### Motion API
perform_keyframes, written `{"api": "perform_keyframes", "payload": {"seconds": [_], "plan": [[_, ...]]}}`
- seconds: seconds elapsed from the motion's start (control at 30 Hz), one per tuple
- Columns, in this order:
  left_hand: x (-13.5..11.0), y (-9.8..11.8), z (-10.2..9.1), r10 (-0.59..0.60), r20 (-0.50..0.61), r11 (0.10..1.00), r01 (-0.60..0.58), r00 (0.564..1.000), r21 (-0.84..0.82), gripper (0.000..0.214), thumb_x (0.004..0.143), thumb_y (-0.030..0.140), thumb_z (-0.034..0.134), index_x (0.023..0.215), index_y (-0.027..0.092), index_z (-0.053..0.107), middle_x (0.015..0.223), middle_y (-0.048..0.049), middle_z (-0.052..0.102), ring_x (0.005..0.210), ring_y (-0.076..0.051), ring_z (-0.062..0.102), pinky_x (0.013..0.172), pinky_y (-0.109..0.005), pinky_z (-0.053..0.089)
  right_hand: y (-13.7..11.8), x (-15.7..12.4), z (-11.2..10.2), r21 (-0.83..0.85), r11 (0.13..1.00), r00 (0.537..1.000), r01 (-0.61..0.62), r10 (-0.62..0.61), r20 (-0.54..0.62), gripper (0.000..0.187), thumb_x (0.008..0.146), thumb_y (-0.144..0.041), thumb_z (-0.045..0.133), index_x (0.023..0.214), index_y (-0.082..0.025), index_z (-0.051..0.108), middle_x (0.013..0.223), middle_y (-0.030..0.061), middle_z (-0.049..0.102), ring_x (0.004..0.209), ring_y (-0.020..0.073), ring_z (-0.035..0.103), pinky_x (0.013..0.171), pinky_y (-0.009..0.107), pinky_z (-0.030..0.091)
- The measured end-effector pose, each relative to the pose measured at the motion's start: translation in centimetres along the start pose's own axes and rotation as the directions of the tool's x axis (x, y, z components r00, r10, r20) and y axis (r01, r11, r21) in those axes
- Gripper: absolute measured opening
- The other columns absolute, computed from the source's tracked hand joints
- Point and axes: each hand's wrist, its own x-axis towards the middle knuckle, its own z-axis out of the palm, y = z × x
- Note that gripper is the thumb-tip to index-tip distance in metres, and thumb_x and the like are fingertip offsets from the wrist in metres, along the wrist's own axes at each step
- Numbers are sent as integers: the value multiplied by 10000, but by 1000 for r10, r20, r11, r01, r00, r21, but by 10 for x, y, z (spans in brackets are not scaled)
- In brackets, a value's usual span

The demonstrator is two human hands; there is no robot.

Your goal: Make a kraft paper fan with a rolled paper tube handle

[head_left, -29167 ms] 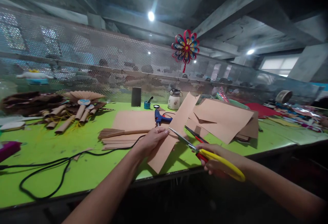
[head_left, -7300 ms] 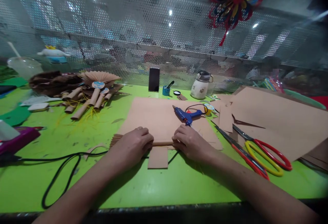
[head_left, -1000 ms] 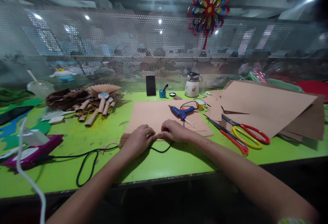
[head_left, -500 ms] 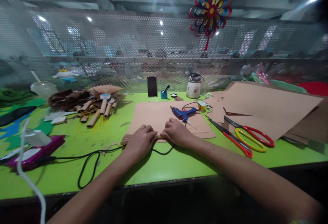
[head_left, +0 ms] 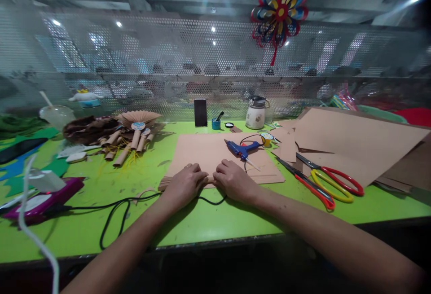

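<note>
A stack of brown kraft paper (head_left: 197,150) lies on the green table in front of me. At its near edge my left hand (head_left: 186,184) and my right hand (head_left: 234,181) face each other, thumbs and fingers closed on a narrow rolled or folded strip of the paper (head_left: 210,179). Only a short piece of the strip shows between the fingertips; the rest is under the hands. A blue glue gun (head_left: 243,150) rests on the paper just beyond my right hand. Its black cord (head_left: 212,202) passes beneath both hands.
Two pairs of scissors, one red-handled (head_left: 323,199) and one with red and yellow handles (head_left: 346,179), lie right, near large brown sheets (head_left: 357,141). Left are paper tubes (head_left: 123,155), a paper fan (head_left: 138,118) and a purple power strip (head_left: 63,197). A white jug (head_left: 255,116) stands behind.
Both hands stay at the paper's near edge, with the right fingers shifted slightly nearer and curled tighter over the strip. The whole view has moved slightly.
</note>
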Motion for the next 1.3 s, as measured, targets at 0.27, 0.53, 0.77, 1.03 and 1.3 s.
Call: {"api": "perform_keyframes", "payload": {"seconds": [0.27, 0.53, 0.77, 1.03, 1.3], "plan": [[10, -7, 5, -19, -65, 997, 23, 998, 68, 293, 904, 278, 450, 763, 184, 689, 780, -73, 565, 799, -196, 510, 691, -304, 372, 9, 7, 6, 16, 1000, 999, -8, 7, 39, 217, 933, -266, 499, 816, -122, 611, 823, 101, 553, 838, 209, 425, 683, 318, 347], [1, 1, 4, 8, -109, 992, 6, 994, 124, 247, 904, 314, 462, 871, 158, 650, 811, -95, 615, 800, -219, 535, 717, -332, 397, 18, 10, 8, 38, 998, 998, -41, 39, 58, 323, 955, -358, 446, 838, -127, 639, 842, 97, 551, 850, 198, 426, 702, 309, 337], [6, -5, 11, 27, -101, 987, -11, 994, 163, 307, 929, 283, 419, 783, 147, 653, 790, -104, 625, 799, -219, 529, 719, -334, 409, 19, 8, 9, 60, 993, 993, -99, 94, 75, 297, 961, -359, 431, 927, -141, 629, 874, 94, 540, 867, 201, 424, 712, 309, 328], [9, -12, 11, 79, -81, 985, -65, 994, 160, 288, 937, 279, 398, 850, 160, 645, 831, -95, 594, 818, -211, 504, 740, -335, 404, 12, 5, 6, 23, 995, 995, -98, 98, 17, 135, 914, -224, 505, 877, -138, 602, 896, 96, 560, 898, 214, 416, 768, 340, 346], [14, -10, 13, 16, -106, 977, 7, 994, 215, 283, 939, 282, 375, 988, 158, 625, 919, -119, 580, 872, -244, 493, 752, -370, 400, 23, 13, 14, 11, 988, 985, -156, 155, 81, 165, 910, -251, 521, 872, -140, 636, 916, 97, 574, 926, 215, 433, 735, 326, 359]]}}
